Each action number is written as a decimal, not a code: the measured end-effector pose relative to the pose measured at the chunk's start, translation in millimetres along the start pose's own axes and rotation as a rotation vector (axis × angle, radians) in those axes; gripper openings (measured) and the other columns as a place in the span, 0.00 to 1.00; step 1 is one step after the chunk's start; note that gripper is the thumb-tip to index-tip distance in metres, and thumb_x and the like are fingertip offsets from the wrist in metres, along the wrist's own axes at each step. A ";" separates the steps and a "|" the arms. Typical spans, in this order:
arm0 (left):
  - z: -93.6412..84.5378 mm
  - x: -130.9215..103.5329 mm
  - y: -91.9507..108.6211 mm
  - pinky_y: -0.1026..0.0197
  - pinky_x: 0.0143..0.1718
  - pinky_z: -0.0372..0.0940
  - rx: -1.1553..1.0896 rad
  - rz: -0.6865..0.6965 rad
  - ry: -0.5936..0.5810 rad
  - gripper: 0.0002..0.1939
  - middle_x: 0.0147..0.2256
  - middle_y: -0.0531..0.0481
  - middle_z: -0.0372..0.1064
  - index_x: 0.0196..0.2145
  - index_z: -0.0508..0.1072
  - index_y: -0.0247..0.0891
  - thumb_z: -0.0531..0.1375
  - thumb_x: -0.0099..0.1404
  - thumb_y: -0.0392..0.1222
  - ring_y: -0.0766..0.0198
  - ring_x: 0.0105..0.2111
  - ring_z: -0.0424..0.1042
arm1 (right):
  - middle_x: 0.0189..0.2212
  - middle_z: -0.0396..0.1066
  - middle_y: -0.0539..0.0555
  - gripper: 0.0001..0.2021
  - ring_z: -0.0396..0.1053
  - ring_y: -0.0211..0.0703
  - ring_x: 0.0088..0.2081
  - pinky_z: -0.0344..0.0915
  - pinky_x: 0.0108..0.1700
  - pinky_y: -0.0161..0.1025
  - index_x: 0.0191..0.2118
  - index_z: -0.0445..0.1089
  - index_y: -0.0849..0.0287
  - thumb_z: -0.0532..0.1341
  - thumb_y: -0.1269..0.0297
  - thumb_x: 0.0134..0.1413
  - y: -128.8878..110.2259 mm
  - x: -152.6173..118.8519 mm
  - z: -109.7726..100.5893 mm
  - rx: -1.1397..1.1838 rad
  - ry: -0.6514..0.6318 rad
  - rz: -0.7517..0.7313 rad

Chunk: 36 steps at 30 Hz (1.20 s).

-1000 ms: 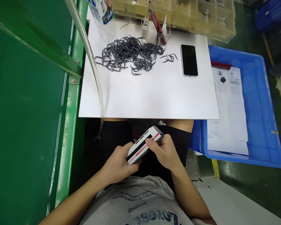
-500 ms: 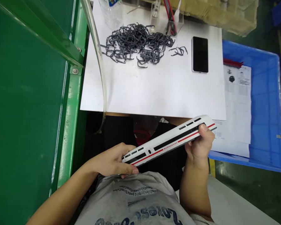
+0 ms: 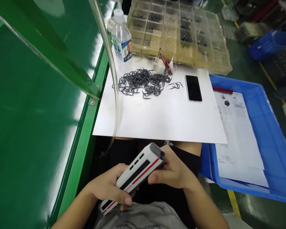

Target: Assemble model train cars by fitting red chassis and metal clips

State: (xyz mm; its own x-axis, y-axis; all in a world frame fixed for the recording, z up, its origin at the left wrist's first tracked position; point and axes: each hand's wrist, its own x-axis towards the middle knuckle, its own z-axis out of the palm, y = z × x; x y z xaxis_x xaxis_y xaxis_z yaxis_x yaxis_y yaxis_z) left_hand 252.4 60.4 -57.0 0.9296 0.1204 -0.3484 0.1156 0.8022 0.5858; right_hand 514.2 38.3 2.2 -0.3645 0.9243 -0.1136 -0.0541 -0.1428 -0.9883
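Note:
A white model train carriage [image 3: 135, 173] with a red stripe and black windows slants over my lap, its dark grey end up and to the right. My left hand [image 3: 112, 186] is closed round its lower half, thumb across the striped side. At the upper end my right hand [image 3: 173, 170] is closed on the carriage, its fingers partly hidden behind the end and its thumb by the lower edge. Ahead on the white board [image 3: 162, 121] lies a pile of small dark grey bent parts [image 3: 140, 81], with a few loose ones [image 3: 175, 85] to its right.
A phone [image 3: 193, 88] lies on the board. Behind stand a pump bottle [image 3: 121, 38], a small clear tool holder [image 3: 160, 67] and a compartment tray [image 3: 176, 47]. A blue crate [image 3: 271, 127] with papers [image 3: 238, 136] is at right. A clear tube [image 3: 113, 73] hangs by the green frame [image 3: 82, 140] at left.
The carriage has turned steeper, its end facing up. My right hand has moved left along with that end, and the left keeps its hold. The view has tilted up, showing more of the tray.

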 end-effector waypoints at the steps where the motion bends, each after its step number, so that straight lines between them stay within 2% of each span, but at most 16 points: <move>1: -0.3 -1.7 -0.1 0.71 0.22 0.66 0.024 0.051 0.052 0.22 0.25 0.53 0.73 0.40 0.75 0.35 0.80 0.60 0.50 0.71 0.20 0.68 | 0.24 0.72 0.46 0.21 0.65 0.36 0.26 0.61 0.29 0.35 0.35 0.79 0.57 0.79 0.44 0.52 -7.2 11.9 -14.3 -0.089 -0.108 0.024; 2: 0.0 -2.4 -0.3 0.72 0.21 0.63 0.042 0.103 0.105 0.22 0.25 0.54 0.71 0.38 0.74 0.35 0.79 0.62 0.51 0.72 0.19 0.66 | 0.24 0.73 0.46 0.23 0.66 0.37 0.25 0.62 0.29 0.35 0.36 0.79 0.57 0.81 0.44 0.49 -12.5 25.6 -31.4 -0.191 -0.169 0.040; 3: 0.9 -2.0 -0.6 0.72 0.21 0.61 0.056 0.142 0.150 0.23 0.25 0.55 0.69 0.38 0.73 0.36 0.78 0.63 0.53 0.73 0.19 0.65 | 0.26 0.75 0.47 0.23 0.68 0.38 0.26 0.62 0.30 0.35 0.37 0.79 0.57 0.81 0.44 0.48 -15.4 41.0 -49.7 -0.294 -0.163 0.038; 4: 2.0 -0.4 -1.2 0.72 0.21 0.60 0.066 0.165 0.181 0.23 0.25 0.55 0.69 0.37 0.72 0.36 0.77 0.64 0.54 0.73 0.19 0.65 | 0.29 0.78 0.49 0.21 0.70 0.39 0.29 0.64 0.32 0.36 0.39 0.78 0.57 0.79 0.46 0.52 -15.9 58.0 -67.5 -0.405 -0.078 0.014; 7: 4.6 7.3 -5.0 0.71 0.21 0.58 0.097 0.181 0.208 0.24 0.25 0.56 0.66 0.36 0.71 0.36 0.77 0.64 0.56 0.72 0.20 0.64 | 0.39 0.80 0.55 0.07 0.73 0.46 0.36 0.66 0.40 0.42 0.43 0.79 0.57 0.69 0.59 0.67 -6.4 112.7 -105.8 -0.864 0.378 -0.056; 9: 3.9 11.1 -8.9 0.70 0.22 0.58 0.069 0.201 0.171 0.27 0.25 0.55 0.67 0.38 0.72 0.36 0.78 0.62 0.59 0.71 0.21 0.64 | 0.45 0.80 0.58 0.07 0.73 0.49 0.40 0.64 0.41 0.44 0.47 0.80 0.57 0.64 0.66 0.69 1.9 143.4 -114.7 -1.137 0.483 -0.010; 11: 1.6 11.1 -12.6 0.67 0.25 0.61 0.000 0.234 0.128 0.32 0.27 0.52 0.71 0.43 0.73 0.36 0.78 0.58 0.63 0.68 0.24 0.67 | 0.49 0.79 0.59 0.10 0.74 0.52 0.43 0.62 0.39 0.44 0.49 0.81 0.56 0.62 0.67 0.70 7.0 163.5 -115.0 -1.271 0.427 0.037; 13: -0.6 8.2 -14.7 0.65 0.30 0.64 -0.050 0.244 0.101 0.35 0.32 0.47 0.75 0.46 0.73 0.36 0.80 0.55 0.63 0.64 0.29 0.72 | 0.49 0.79 0.59 0.10 0.74 0.52 0.44 0.61 0.38 0.43 0.47 0.81 0.55 0.61 0.67 0.71 9.1 173.5 -113.1 -1.288 0.391 0.007; 16: -1.2 3.7 -15.0 0.63 0.32 0.66 -0.036 0.247 0.115 0.32 0.39 0.42 0.79 0.47 0.72 0.37 0.79 0.59 0.59 0.61 0.32 0.77 | 0.43 0.79 0.58 0.09 0.73 0.48 0.41 0.63 0.39 0.42 0.43 0.83 0.56 0.62 0.66 0.70 11.5 179.6 -115.4 -1.086 0.493 -0.143; 19: 1.0 4.2 -14.7 0.64 0.31 0.66 -0.001 0.298 0.185 0.29 0.38 0.46 0.77 0.53 0.70 0.39 0.75 0.66 0.58 0.63 0.30 0.77 | 0.34 0.77 0.53 0.10 0.67 0.42 0.33 0.64 0.38 0.41 0.38 0.83 0.58 0.69 0.57 0.65 15.4 181.0 -125.1 -0.679 0.685 -0.204; 22: 2.4 7.8 -14.1 0.65 0.30 0.66 0.002 0.323 0.248 0.27 0.32 0.54 0.69 0.53 0.69 0.41 0.73 0.69 0.58 0.67 0.26 0.70 | 0.38 0.78 0.55 0.16 0.71 0.43 0.37 0.67 0.39 0.42 0.32 0.82 0.57 0.75 0.48 0.55 15.4 168.1 -134.8 -0.471 0.814 -0.208; 25: 1.7 9.1 -12.7 0.66 0.28 0.65 0.044 0.327 0.287 0.25 0.32 0.55 0.65 0.49 0.70 0.40 0.73 0.69 0.59 0.69 0.26 0.66 | 0.46 0.81 0.58 0.14 0.76 0.50 0.46 0.69 0.43 0.44 0.30 0.82 0.56 0.76 0.50 0.54 9.8 134.9 -135.7 -0.661 0.734 -0.189; 27: 0.7 8.4 -12.4 0.65 0.29 0.65 0.086 0.307 0.326 0.26 0.32 0.55 0.64 0.52 0.70 0.41 0.73 0.69 0.59 0.68 0.27 0.65 | 0.43 0.84 0.57 0.11 0.77 0.53 0.46 0.71 0.47 0.48 0.31 0.81 0.55 0.74 0.54 0.59 6.2 109.3 -130.5 -0.881 0.567 -0.088; 29: -0.1 7.8 -13.1 0.63 0.29 0.66 0.125 0.266 0.365 0.32 0.32 0.56 0.63 0.60 0.69 0.41 0.73 0.69 0.60 0.66 0.28 0.65 | 0.41 0.85 0.57 0.09 0.79 0.57 0.46 0.72 0.51 0.53 0.32 0.79 0.54 0.72 0.60 0.63 4.8 88.5 -123.1 -1.068 0.447 0.028; 32: -0.3 8.9 -15.0 0.61 0.30 0.67 0.166 0.223 0.387 0.43 0.32 0.56 0.64 0.70 0.62 0.41 0.73 0.68 0.62 0.65 0.28 0.65 | 0.53 0.83 0.62 0.09 0.80 0.62 0.54 0.73 0.56 0.57 0.32 0.73 0.55 0.71 0.65 0.64 6.3 71.3 -114.4 -1.192 0.429 0.087; 36: 0.6 12.0 -16.2 0.60 0.29 0.68 0.201 0.226 0.376 0.42 0.31 0.55 0.65 0.68 0.65 0.40 0.72 0.68 0.64 0.64 0.27 0.66 | 0.63 0.78 0.65 0.10 0.77 0.65 0.61 0.73 0.61 0.58 0.37 0.71 0.55 0.74 0.66 0.60 10.6 63.7 -113.3 -1.166 0.474 0.026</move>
State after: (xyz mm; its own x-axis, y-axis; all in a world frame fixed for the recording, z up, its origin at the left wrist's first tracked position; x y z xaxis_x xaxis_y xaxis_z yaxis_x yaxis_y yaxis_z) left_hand 261.8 48.5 -70.2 0.7527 0.5116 -0.4143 0.0247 0.6070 0.7943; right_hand 595.7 135.7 -27.1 0.0286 0.9965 0.0791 0.8877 0.0111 -0.4603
